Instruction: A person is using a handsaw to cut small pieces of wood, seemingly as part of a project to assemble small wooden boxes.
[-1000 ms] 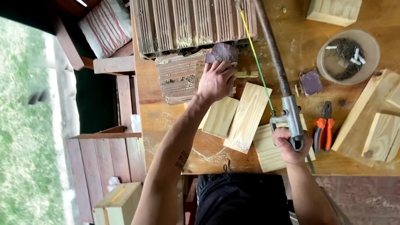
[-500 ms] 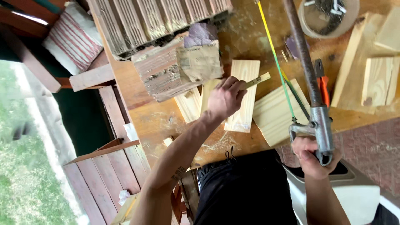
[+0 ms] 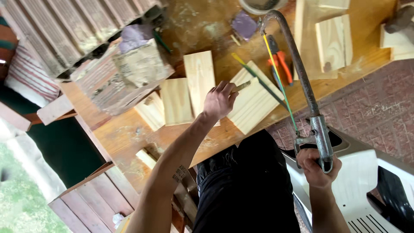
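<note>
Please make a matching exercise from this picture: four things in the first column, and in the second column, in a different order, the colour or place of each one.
Things:
1. pliers
2. hacksaw
3. pencil
4. small pad

Colour or place:
a. held in the left hand, over the pale boards
b. purple, lying near the bowl
c. gripped by the right hand, off the bench edge
d. orange handles, lying on the workbench

Pairs: 1-d, 2-c, 3-a, 4-b

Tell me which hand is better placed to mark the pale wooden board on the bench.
Probably the left hand: it holds a thin pencil-like stick right at the pale rectangular wooden board. The right hand is beyond the bench edge, gripping the grey metal hacksaw.
</note>
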